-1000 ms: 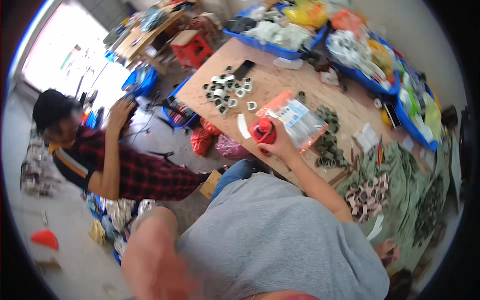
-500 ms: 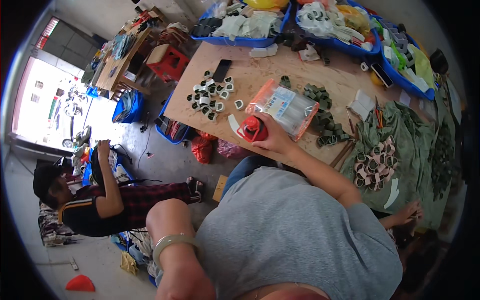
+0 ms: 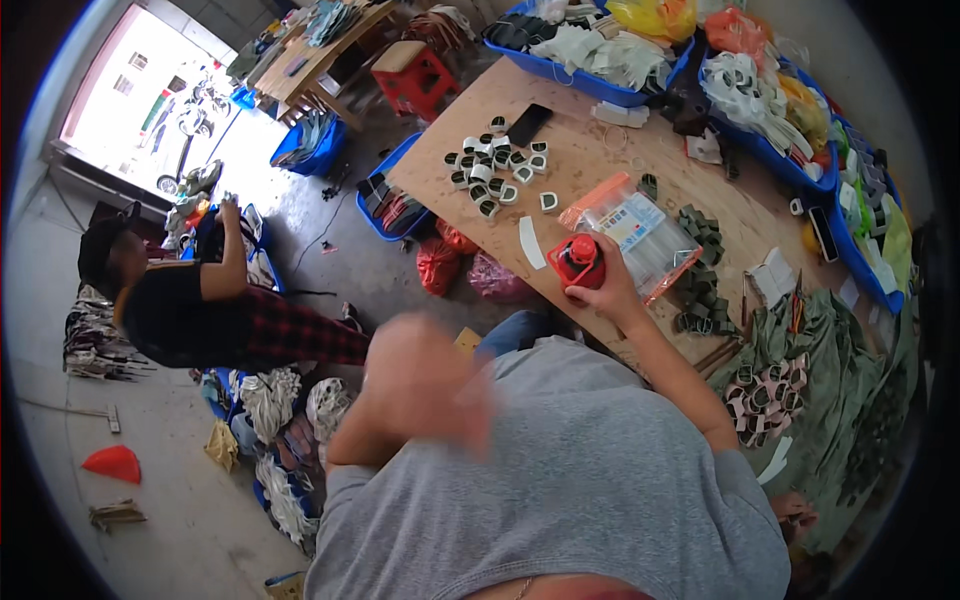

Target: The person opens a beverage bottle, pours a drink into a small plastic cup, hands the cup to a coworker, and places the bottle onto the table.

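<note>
Through my head view, my right grip (image 3: 617, 290) is closed around a red-capped bottle (image 3: 580, 262) at the near edge of the tabletop (image 3: 580, 150); I can't tell whether its base touches the wood. My left grip (image 3: 435, 385) is a blur in front of the grey shirt (image 3: 590, 440) (too smeared for me to tell whether the fingers are spread or curled). Just right of the bottle lies a clear, orange-edged package (image 3: 640, 235), and a white strip (image 3: 531, 243) sits to its left. Farther off I see scattered white rings (image 3: 500, 165) near a black phone (image 3: 530, 125). Grey-green loops (image 3: 705, 245) are heaped beyond the package's right side.
</note>
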Available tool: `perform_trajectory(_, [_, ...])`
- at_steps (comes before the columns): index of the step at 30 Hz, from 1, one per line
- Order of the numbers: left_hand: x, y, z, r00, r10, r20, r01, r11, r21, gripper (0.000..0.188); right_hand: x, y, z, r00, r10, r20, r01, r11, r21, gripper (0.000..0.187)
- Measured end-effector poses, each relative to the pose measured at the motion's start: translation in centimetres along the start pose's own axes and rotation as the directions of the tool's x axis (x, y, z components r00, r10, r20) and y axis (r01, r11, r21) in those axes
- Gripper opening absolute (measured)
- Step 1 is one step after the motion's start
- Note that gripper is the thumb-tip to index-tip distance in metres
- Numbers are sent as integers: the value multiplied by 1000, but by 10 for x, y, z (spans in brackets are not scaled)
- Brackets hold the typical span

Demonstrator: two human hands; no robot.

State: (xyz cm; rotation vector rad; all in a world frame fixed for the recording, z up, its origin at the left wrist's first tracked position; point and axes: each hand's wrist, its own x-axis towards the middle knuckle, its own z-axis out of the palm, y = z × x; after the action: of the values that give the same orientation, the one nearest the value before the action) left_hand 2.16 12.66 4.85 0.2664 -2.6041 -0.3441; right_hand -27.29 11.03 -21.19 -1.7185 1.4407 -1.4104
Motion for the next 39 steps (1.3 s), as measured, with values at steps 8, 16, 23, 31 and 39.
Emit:
perform_trajectory(8, [-45, -114, 177, 681, -721, -128, 601, 650, -465, 51, 1, 3, 5, 999, 27, 38, -27, 1000, 4, 100])
perform_trajectory(16, [-9, -143, 211, 835, -540, 104, 516, 704, -489, 95, 9, -50, -19, 989, 143, -32, -143, 990, -3, 84])
perform_trajectory(23, [2, -172, 266, 878, -460, 132, 391, 531, -752, 106, 54, -80, -4, 989, 140, 51, -86, 816, -571, 39])
perform_trajectory(31, [1, -165, 255, 916, -399, 38, 302, 625, -720, 95, 52, -77, -8, 986, -22, 163, 124, 753, -646, 23])
perform_trajectory(39, [3, -174, 251, 924, -383, 1, 278, 668, -691, 91, 77, -71, -17, 917, -188, 351, 366, 742, -561, 13])
